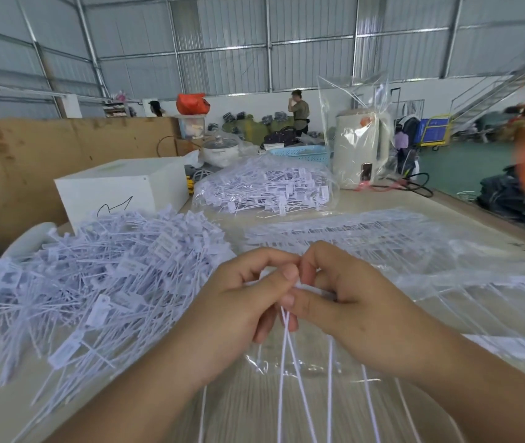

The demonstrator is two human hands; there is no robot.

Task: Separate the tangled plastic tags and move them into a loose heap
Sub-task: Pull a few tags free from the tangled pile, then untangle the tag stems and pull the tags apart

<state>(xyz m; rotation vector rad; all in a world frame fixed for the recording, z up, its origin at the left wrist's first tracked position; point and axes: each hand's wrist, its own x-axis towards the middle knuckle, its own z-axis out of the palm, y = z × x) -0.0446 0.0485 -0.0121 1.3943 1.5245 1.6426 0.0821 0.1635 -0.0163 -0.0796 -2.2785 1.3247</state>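
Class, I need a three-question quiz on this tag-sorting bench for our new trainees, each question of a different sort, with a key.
1. True or false: both hands, the left hand and the right hand, pinch the same small bunch of tags.
2. Where does the loose heap lie? A) left of the hands B) right of the hands C) inside the blue basket
3. Fill in: the far pile of tags lies inside a clear plastic ____.

Key: 1 true; 2 A; 3 bag.
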